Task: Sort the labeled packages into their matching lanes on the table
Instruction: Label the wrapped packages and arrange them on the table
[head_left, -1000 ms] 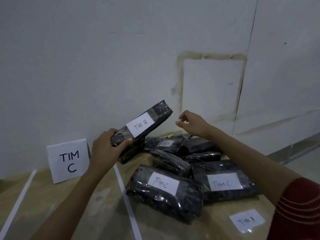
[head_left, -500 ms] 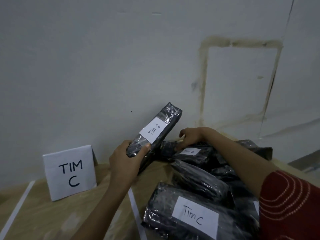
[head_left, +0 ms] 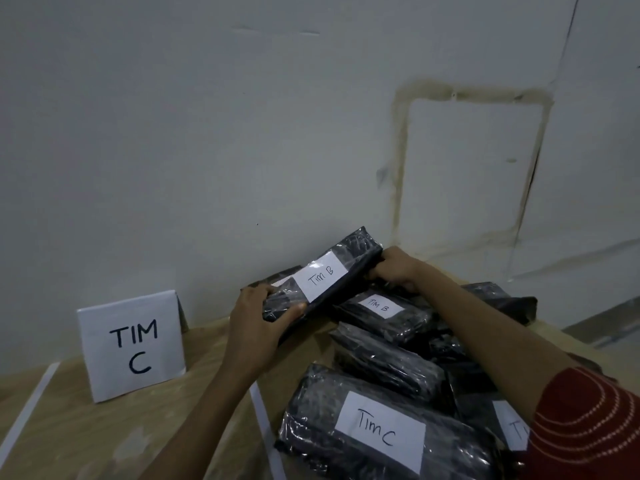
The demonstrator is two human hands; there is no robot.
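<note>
TIM B package (head_left: 322, 279) tilted, long axis rising rightward, left hand (head_left: 258, 322) and right hand (head_left: 398, 268) fingers clamped on its ends, above black package pile (head_left: 388, 362), TIM C sign (head_left: 133, 344) left

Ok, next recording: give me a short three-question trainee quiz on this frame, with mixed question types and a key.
1. True or false: both hands grip the lifted package.
2. The lifted package's label reads: A) Tim A, B) Tim B, C) Tim C.
3. Fill in: the standing sign on the table reads TIM ___.

Key
1. True: the left hand holds its near end and the right hand its far end.
2. B.
3. C.
</note>
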